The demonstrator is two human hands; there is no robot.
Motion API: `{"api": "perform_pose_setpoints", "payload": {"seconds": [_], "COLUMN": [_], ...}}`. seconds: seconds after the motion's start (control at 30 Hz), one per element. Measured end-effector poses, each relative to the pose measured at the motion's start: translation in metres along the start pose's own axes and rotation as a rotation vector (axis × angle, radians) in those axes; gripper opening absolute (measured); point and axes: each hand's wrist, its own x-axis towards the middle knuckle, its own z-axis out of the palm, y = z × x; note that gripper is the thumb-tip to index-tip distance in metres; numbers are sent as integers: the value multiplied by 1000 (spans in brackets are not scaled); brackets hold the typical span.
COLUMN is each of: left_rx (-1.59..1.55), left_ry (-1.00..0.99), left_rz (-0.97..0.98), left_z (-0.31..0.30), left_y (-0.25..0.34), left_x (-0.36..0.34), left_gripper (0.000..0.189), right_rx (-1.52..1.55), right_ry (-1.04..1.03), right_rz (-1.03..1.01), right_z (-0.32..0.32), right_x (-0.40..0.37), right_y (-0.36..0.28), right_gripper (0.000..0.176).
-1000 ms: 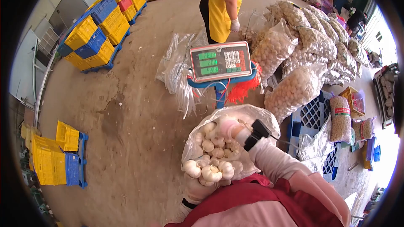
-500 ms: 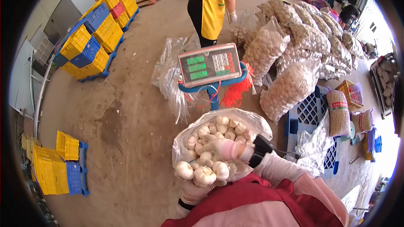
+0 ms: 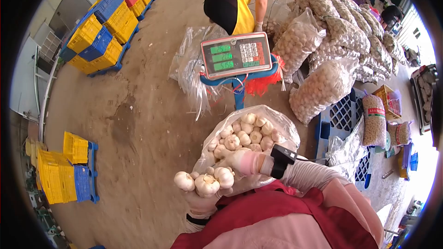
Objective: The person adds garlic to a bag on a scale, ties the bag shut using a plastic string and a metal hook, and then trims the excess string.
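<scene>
Garlic bulbs (image 3: 206,186) by an open bag (image 3: 284,127).
My left hand (image 3: 202,201) cups several; I can't tell whether my right hand (image 3: 237,160) grips any.

Bulbs (image 3: 206,186) partly hide the left hand (image 3: 201,204) (the top edge crops the co-worker (image 3: 226,1)).

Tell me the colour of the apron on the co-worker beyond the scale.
The apron is yellow; the head view shows it best.
</scene>
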Motion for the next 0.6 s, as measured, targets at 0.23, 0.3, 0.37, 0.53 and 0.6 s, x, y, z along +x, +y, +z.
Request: {"api": "perform_pose_setpoints", "payload": {"seconds": [0.23,0.3,0.37,0.53,0.6], "left_rx": [-584,-683,-706,-448,-196], "left_ry": [-51,-121,-162,-240,-212], "left_rz": [-270,-315,-335,-267,-188], "left_z": [29,33,36,36,35], "left_y": [-3,-5,-7,-10,-9], "left_x": [-38,-46,-53,-75,-76], "left_gripper": [46,44,42,38,36], "right_rx": [-64,-78,-50,481,848], "right_ry": [-354,-455,-487,-114,1], "right_rz": [-121,-146,-162,-425,-561], "right_z": [-13,-14,-18,-18,-36], "right_x": [8,8,5,-25,-58], "right_y": [3,1,3,44,45], "right_gripper": [56,56,55,58,51]}}
